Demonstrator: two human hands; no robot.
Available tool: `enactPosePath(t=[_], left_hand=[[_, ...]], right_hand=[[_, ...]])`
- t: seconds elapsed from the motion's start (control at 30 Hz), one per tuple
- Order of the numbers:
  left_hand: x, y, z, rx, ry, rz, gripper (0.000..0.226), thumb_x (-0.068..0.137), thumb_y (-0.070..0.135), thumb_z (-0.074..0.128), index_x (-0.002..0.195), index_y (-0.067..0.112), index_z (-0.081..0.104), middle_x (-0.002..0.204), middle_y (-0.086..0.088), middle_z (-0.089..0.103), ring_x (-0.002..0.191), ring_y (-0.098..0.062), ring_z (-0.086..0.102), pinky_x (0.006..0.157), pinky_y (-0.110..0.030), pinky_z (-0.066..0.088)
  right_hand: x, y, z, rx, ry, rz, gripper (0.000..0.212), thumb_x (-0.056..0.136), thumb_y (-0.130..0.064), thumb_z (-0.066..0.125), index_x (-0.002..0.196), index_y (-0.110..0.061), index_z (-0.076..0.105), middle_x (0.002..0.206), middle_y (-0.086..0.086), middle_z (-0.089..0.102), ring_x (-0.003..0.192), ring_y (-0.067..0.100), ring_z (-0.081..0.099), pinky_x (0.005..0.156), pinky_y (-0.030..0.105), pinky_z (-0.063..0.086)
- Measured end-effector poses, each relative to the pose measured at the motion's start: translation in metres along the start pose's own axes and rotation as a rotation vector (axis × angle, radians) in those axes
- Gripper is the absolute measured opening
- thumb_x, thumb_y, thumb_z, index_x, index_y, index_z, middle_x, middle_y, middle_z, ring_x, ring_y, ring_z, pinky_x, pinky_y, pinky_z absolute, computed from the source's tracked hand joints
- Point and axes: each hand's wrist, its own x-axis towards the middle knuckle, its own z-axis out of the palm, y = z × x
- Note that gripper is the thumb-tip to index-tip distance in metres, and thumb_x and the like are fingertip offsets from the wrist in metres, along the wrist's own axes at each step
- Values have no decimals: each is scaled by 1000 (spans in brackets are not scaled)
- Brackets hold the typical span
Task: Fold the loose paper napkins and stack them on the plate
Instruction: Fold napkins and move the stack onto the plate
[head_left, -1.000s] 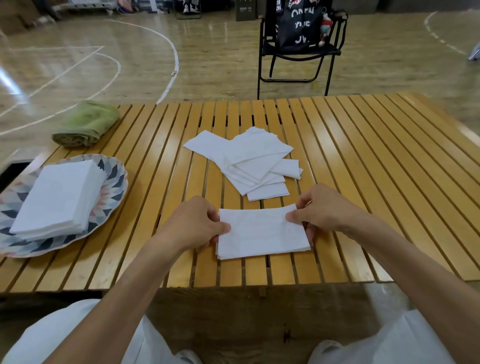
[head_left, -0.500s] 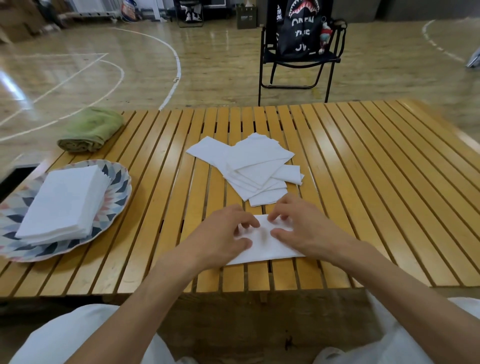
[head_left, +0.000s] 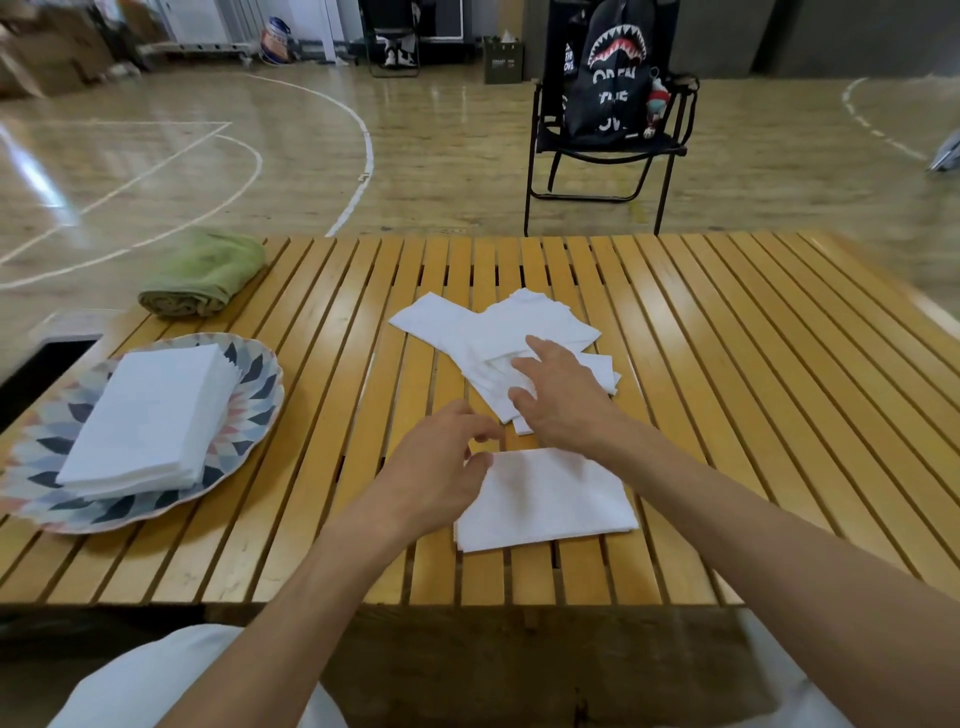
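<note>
Both hands hold nothing, fingers loose: left hand (head_left: 441, 462) should steady the folded napkin (head_left: 545, 496) while right hand (head_left: 558, 400) peels one sheet off the loose napkins (head_left: 493, 332).

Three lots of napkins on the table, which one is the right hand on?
The loose pile mid-table: the right hand rests on its near side. The folded napkin lies nearer the table edge; the neat stack sits on the plate.

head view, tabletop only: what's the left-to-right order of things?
plate holding the stack of folded napkins → green towel → left hand → folded napkin at the near edge. The right hand and loose napkin pile overlap these, so they are left out.
</note>
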Motion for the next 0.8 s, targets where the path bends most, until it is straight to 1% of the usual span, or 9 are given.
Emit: enactPosePath(t=[0.2,0.3,0.4,0.47,0.53,0.6,0.67,0.73,0.8], left_hand=[[4,-10,-4,-9,81,-28,31,99,19,56,129,24,62,114,13,53,94,-4,55,87,-21,48],[8,-10,-4,-28,100,-37,31,99,20,56,129,24,61,111,14,53,91,-3,55,84,-17,46],[10,-9,-6,-129,114,-93,28,100,28,55,127,25,61,109,13,58,91,-2,56,76,-12,44],[10,-4,-10,-286,148,-167,25,101,38,51,117,24,65,102,11,65,89,-4,61,72,-15,44],[12,4,-16,-565,174,-312,37,101,49,45,106,20,68,97,3,71,86,-11,68,73,-25,51],[12,10,-22,-854,136,-474,46,99,59,41,104,21,65,100,-1,74,89,-16,73,79,-33,58],[12,10,-26,-1092,115,-541,57,95,66,42,109,15,64,103,-8,76,94,-22,74,88,-42,59],[10,8,-26,-1223,109,-543,62,95,65,43,116,12,67,108,-13,75,100,-27,73,95,-47,56],[8,9,-25,-1257,129,-536,53,101,53,43,116,9,69,107,-13,75,103,-28,72,97,-47,54]], right_hand=[[34,4,7,-106,-87,-23,55,106,-39,39,155,-15,33,169,4,9,155,24,6,123,45,16],[38,2,4,-116,-56,-39,56,106,-37,40,155,-12,32,167,4,17,154,24,11,124,43,16],[28,-5,-3,-121,7,-76,56,106,-35,41,154,-8,32,166,4,22,152,23,16,123,41,18],[13,-10,-9,-118,47,-118,57,106,-34,42,155,-9,30,166,3,21,151,21,16,123,40,18],[-6,-16,-13,-91,57,-184,59,105,-30,45,157,-9,25,167,2,17,152,18,12,122,33,14],[-26,-23,-15,-79,44,-277,60,105,-25,48,157,-9,23,167,1,14,152,16,11,121,25,11],[-43,-28,-12,-84,41,-371,59,104,-21,50,156,-9,25,165,1,16,151,15,14,120,22,11],[-56,-31,-7,-95,35,-427,58,103,-18,50,155,-9,27,164,0,17,151,13,15,120,20,11],[-67,-32,-4,-114,31,-451,56,104,-19,49,155,-11,28,165,-2,16,151,10,12,115,15,6]])
